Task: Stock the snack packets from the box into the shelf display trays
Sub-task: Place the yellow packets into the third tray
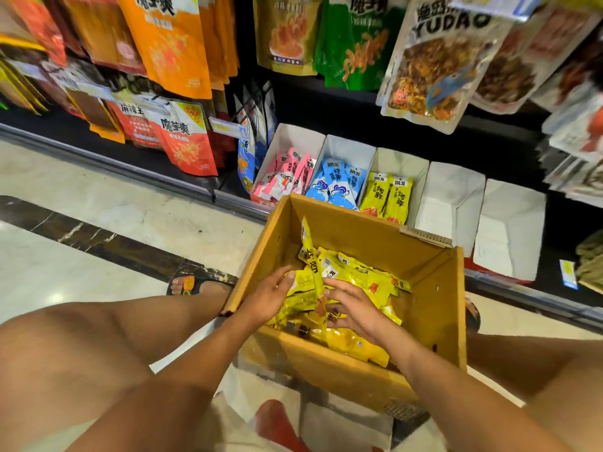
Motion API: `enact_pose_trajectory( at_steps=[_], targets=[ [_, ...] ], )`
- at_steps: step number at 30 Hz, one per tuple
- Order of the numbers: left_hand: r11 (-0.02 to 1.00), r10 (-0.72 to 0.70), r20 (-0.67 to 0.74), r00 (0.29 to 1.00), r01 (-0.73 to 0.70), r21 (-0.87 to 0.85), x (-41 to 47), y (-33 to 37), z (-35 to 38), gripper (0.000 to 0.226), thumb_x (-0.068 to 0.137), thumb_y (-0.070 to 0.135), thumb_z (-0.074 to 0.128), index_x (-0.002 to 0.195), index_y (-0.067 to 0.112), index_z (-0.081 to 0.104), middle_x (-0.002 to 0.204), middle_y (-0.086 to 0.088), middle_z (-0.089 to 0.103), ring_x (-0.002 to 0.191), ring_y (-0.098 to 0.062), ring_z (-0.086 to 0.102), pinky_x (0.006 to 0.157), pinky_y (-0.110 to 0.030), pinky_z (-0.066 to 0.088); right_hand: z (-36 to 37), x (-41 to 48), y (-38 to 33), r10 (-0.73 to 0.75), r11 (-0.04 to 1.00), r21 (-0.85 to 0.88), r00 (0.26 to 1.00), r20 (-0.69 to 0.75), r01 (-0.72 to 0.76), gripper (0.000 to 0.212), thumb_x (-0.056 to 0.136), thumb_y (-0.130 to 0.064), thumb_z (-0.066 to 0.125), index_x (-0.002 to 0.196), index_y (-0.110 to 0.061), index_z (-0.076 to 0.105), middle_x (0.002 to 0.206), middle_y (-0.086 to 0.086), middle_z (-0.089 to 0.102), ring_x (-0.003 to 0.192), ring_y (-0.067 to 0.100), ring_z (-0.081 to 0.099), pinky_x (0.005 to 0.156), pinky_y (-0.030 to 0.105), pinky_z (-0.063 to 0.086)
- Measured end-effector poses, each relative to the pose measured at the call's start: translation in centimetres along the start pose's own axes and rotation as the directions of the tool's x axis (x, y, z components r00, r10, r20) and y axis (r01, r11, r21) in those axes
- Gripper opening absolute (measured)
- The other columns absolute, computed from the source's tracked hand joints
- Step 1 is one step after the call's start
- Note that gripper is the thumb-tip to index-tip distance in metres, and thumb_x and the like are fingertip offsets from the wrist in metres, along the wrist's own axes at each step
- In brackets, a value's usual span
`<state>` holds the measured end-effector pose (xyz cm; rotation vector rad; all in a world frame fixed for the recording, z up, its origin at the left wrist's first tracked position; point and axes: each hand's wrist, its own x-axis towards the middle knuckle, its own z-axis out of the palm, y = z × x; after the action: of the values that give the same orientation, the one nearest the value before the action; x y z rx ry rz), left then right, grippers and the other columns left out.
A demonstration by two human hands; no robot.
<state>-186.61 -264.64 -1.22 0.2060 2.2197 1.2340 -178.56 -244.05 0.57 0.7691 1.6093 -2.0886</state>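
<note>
Gathering: both hands are down inside the cardboard box (pixel 437 288), which sits on the floor (pixel 98 197) between the knees, just in front of the bottom shelf (pixel 509 148) (a short reach to the trays).
Stock: yellow packets (pixel 352 272) lie in a loose heap in the box; one stands on edge between the hands.
Left grip (pixel 267 296): fingers lightly bent against the heap's left side, likely to square up a bunch. Whether it has pinched a packet I cannot tell.
Right grip (pixel 355 308): fingers curled down over several packets, clamped on them as far as shows.
Trays: pink packets (pixel 287 177), then blue packets (pixel 336 184), then the yellow tray (pixel 401 164), part filled with the same yellow sort standing upright, faces forward for shoppers. Two white trays (pixel 453 197) to its right show only bare walls.
Step (judged): collecting a handful for the yellow tray.
Progress (judged): early to middle; much stock remains boxed.
</note>
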Motion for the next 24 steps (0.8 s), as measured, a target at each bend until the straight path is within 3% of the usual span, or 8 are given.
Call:
enact_pose_trajectory(
  at_steps=[3, 6, 9, 14, 16, 19, 21, 24],
  targets=[
    [0.804, -0.165, 0.214, 0.963, 0.257, -0.537, 0.0, 1.3, 0.0, 0.046, 0.103, 0.058, 0.042, 0.133, 0.028, 0.057, 0.12, 0.005, 0.072, 0.115, -0.021, 0.067, 0.101, -0.042, 0.05, 1.7, -0.1, -0.3, 0.041, 0.998, 0.051, 0.992, 0.119, -0.047, 0.034, 0.096, -0.019, 0.049, 0.127, -0.023, 0.062, 0.107, 0.008, 0.071, 0.095, 0.031, 0.07, 0.068, 0.035, 0.057],
    [0.657, -0.099, 0.195, 0.976, 0.212, -0.723, 0.1, 1.5, -0.4, 0.029, 0.103, 0.037, 0.057, 0.121, 0.016, 0.063, 0.118, -0.011, 0.075, 0.104, -0.026, 0.072, 0.091, -0.043, 0.055, 2.9, 0.7, 0.3, 0.076, 0.994, 0.069, 0.979, 0.189, -0.09, 0.039, 0.087, -0.02, 0.045, 0.119, -0.019, 0.068, 0.111, 0.013, 0.071, 0.097, 0.034, 0.069, 0.085, 0.04, 0.054],
    [0.613, -0.153, 0.101, 0.983, 0.175, -0.771, 0.5, 1.3, -0.9, 0.012, 0.102, 0.016, 0.059, 0.112, 0.01, 0.061, 0.105, -0.013, 0.077, 0.085, -0.023, 0.075, 0.072, -0.038, 0.062, 3.1, 1.3, 0.6, 0.105, 0.994, 0.003, 0.986, 0.131, -0.106, 0.036, 0.073, -0.027, 0.058, 0.104, -0.018, 0.075, 0.102, 0.013, 0.068, 0.083, 0.025, 0.064, 0.075, 0.036, 0.052],
    [0.693, -0.216, -0.073, 0.974, 0.1, -0.714, 1.4, 1.0, -2.1, 0.009, 0.104, 0.01, 0.057, 0.111, 0.012, 0.06, 0.099, -0.008, 0.077, 0.076, -0.018, 0.074, 0.066, -0.035, 0.061, 1.5, 1.9, 0.8, 0.107, 0.976, -0.191, 0.994, 0.009, -0.103, 0.025, 0.1, -0.019, 0.049, 0.111, -0.016, 0.071, 0.106, 0.005, 0.074, 0.084, 0.019, 0.07, 0.07, 0.04, 0.061],
    [0.726, -0.202, -0.147, 0.968, 0.047, -0.686, 1.7, 0.8, -2.6, 0.015, 0.103, 0.005, 0.056, 0.112, 0.014, 0.065, 0.101, -0.005, 0.076, 0.078, -0.013, 0.074, 0.067, -0.03, 0.062, 0.5, 2.7, 1.4, 0.094, 0.952, -0.285, 0.993, -0.065, -0.109, 0.021, 0.101, -0.02, 0.051, 0.108, -0.02, 0.071, 0.111, 0.002, 0.072, 0.087, 0.017, 0.069, 0.078, 0.042, 0.06],
    [0.741, -0.214, -0.166, 0.963, 0.049, -0.67, 2.2, -0.1, -3.0, 0.02, 0.1, -0.002, 0.058, 0.112, 0.011, 0.068, 0.111, -0.011, 0.074, 0.083, -0.015, 0.073, 0.073, -0.032, 0.062, -1.8, 4.8, 3.5, 0.065, 0.904, -0.402, 0.976, -0.206, -0.145, 0.014, 0.097, -0.018, 0.058, 0.095, -0.025, 0.069, 0.105, -0.009, 0.066, 0.081, 0.016, 0.065, 0.068, 0.032, 0.056],
    [0.749, -0.232, -0.166, 0.959, 0.067, -0.66, 2.6, -0.8, -2.9, 0.021, 0.099, -0.004, 0.059, 0.107, 0.013, 0.069, 0.111, -0.011, 0.074, 0.086, -0.017, 0.073, 0.077, -0.035, 0.062, -3.8, 6.1, 5.0, 0.036, 0.863, -0.473, 0.956, -0.29, -0.176, 0.013, 0.093, -0.014, 0.06, 0.092, -0.025, 0.068, 0.094, -0.002, 0.068, 0.073, 0.017, 0.06, 0.065, 0.026, 0.048],
    [0.772, -0.212, -0.137, 0.968, 0.079, -0.631, 3.0, -1.1, -2.1, 0.028, 0.098, -0.006, 0.059, 0.106, 0.018, 0.069, 0.099, 0.002, 0.079, 0.088, -0.018, 0.073, 0.078, -0.039, 0.061, -6.8, 7.4, 6.7, 0.03, 0.803, -0.552, 0.939, -0.343, -0.227, 0.013, 0.09, -0.014, 0.064, 0.098, -0.023, 0.068, 0.115, 0.007, 0.07, 0.087, 0.018, 0.06, 0.077, 0.026, 0.045]
  ],
)
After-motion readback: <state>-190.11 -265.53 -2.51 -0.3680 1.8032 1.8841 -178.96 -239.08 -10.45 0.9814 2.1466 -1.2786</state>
